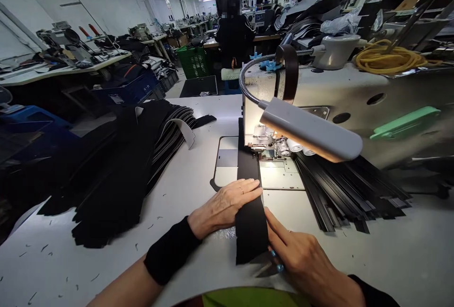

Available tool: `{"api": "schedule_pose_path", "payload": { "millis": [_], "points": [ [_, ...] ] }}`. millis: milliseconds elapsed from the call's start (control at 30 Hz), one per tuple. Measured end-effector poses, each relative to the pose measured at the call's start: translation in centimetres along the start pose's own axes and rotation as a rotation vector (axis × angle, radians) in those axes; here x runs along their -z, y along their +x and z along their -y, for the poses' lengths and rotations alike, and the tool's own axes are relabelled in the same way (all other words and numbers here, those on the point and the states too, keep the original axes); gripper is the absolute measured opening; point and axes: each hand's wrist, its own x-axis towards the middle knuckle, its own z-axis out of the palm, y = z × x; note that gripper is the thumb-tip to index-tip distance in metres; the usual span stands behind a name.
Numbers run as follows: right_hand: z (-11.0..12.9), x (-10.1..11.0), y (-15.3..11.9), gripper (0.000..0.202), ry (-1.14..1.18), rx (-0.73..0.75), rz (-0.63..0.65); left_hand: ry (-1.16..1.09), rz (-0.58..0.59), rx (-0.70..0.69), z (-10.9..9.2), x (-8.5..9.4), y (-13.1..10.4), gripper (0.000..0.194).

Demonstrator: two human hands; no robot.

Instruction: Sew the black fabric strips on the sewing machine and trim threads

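Observation:
A long black fabric strip (251, 231) lies lengthwise on the sewing table, its far part beside the needle area of a sewing machine (269, 151). My left hand (230, 203) rests on the strip, fingers stretched out flat across it. At the strip's right edge is my right hand (301, 250), its index finger and thumb touching that edge. Tucked in its curled fingers is a pair of thread snips (278, 262) with bluish parts; the blades point left and are partly blurred near the strip's near end.
Stacked black fabric pieces (117, 170) cover the table's left. Narrow black strips (340, 193) fan out on the right. A grey lamp (312, 129) on a bendy neck hangs over the needle area. Further back, a person (234, 32) sits near a green crate (193, 61).

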Motion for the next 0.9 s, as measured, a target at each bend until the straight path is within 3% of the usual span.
{"api": "schedule_pose_path", "payload": {
  "millis": [367, 633, 767, 900],
  "points": [
    [0.1, -0.2, 0.3, 0.037, 0.001, -0.045, -0.019, 0.075, 0.099, 0.071, 0.1, 0.0, -0.2, 0.049],
    [0.2, -0.4, 0.1, 0.031, 0.015, -0.067, -0.019, -0.016, -0.044, 0.019, 0.2, -0.8, -1.0, 0.038],
    [0.2, -0.5, 0.0, 0.03, 0.009, -0.068, -0.052, 0.036, -0.053, 0.0, 0.0, -0.7, -0.7, 0.035],
    [0.2, -0.6, 0.0, 0.03, -0.014, -0.069, -0.002, 0.072, -0.043, -0.013, -0.3, -0.6, -0.4, 0.036]
  ]
}}
